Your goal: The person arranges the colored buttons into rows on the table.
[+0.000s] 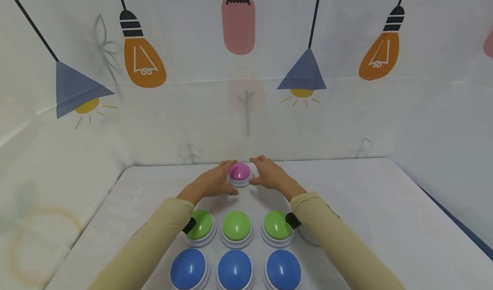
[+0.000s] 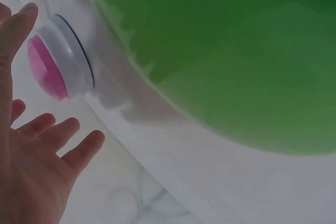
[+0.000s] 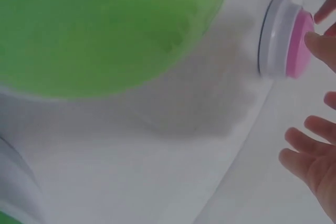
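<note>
A pink dome push button with a white base stands near the table's back edge. My left hand is at its left side and my right hand at its right, thumbs and fingers spread. In the left wrist view, a gap shows between the fingers of the left hand and the pink button. The right wrist view has the right hand beside the pink button, its thumb overlapping the pink dome. Neither hand grips anything.
Toward me are green dome buttons in a row, one partly behind the left wrist. A white button base shows under the right sleeve. Blue dome buttons line the front. A patterned cloth wall rises behind the white table.
</note>
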Available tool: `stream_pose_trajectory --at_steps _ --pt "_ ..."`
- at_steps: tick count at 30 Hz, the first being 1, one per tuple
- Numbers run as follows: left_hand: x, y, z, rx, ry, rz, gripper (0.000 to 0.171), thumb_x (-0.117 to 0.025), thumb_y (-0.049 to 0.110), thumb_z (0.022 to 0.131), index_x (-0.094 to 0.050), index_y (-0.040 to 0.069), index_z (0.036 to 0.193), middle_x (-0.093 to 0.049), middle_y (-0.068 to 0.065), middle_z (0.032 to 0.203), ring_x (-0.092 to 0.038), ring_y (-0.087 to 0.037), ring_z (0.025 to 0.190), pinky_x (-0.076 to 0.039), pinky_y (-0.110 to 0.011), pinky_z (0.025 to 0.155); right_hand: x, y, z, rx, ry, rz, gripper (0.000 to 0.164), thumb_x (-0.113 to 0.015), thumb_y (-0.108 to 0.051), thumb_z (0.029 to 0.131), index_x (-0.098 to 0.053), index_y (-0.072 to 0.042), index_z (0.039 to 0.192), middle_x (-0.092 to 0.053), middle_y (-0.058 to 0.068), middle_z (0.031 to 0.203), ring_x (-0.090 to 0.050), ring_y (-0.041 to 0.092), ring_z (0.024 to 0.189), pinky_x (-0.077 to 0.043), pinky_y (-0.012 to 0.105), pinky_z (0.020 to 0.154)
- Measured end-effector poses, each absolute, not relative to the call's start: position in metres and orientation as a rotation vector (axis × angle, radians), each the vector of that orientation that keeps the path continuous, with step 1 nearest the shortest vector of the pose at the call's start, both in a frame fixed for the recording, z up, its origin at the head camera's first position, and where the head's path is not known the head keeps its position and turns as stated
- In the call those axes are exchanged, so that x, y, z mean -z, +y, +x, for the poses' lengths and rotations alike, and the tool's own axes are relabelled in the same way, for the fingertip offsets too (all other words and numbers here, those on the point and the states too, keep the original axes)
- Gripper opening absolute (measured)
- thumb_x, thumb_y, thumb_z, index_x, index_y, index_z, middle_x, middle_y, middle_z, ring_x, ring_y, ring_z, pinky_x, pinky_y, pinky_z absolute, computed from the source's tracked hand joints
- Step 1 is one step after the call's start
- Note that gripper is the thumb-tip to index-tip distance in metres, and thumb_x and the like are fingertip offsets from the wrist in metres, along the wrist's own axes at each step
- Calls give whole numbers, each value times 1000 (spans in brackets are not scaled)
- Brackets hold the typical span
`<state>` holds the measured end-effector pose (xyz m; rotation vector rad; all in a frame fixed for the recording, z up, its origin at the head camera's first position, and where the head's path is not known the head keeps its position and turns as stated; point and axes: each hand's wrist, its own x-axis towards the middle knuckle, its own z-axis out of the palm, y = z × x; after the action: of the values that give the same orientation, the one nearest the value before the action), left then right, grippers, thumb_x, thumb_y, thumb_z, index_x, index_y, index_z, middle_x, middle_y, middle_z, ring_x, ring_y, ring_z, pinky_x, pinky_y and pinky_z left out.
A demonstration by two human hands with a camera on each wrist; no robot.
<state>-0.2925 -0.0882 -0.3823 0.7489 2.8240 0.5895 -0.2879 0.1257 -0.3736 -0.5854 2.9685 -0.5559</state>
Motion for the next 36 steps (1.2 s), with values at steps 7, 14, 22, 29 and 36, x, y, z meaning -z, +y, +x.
stream_pose_trajectory --at_steps 7,14,22,29,36 --pt "388 -86 -302 -505 2819 703 103 -82 39 78 -23 9 157 -36 -21 155 -46 -39 134 -39 -56 109 382 111 -293 535 2950 -625 81 -78 -24 85 -36 -1 150 -46 24 143 -50 38 128 -44 50 106" --pt "391 -80 -309 -484 2796 682 103 -82 38 78 -24 6 156 -49 -21 146 -50 -37 132 -41 -52 108 384 100 -298 561 2898 -635 83 -76 -21 87 -31 0 152 -44 27 146 -48 39 132 -40 50 110" --pt "391 -76 -309 -535 2759 674 98 -83 28 78 -27 2 154 -55 -24 138 -54 -37 127 -41 -48 109 386 94 -307 554 2799 -583 83 -75 -16 87 -28 6 151 -44 26 148 -45 36 136 -34 45 115" --pt "396 -77 -313 -500 2780 674 98 -84 28 77 -28 4 153 -57 -22 137 -56 -36 124 -43 -46 108 389 92 -311 515 2818 -572 82 -73 -17 88 -28 6 151 -46 26 146 -46 38 135 -36 45 114" --pt "396 -76 -314 -481 2784 684 95 -83 25 78 -29 3 153 -58 -22 136 -57 -36 124 -43 -45 108 388 92 -311 494 2845 -582 76 -73 -17 88 -33 5 149 -51 25 142 -50 38 131 -39 46 112"
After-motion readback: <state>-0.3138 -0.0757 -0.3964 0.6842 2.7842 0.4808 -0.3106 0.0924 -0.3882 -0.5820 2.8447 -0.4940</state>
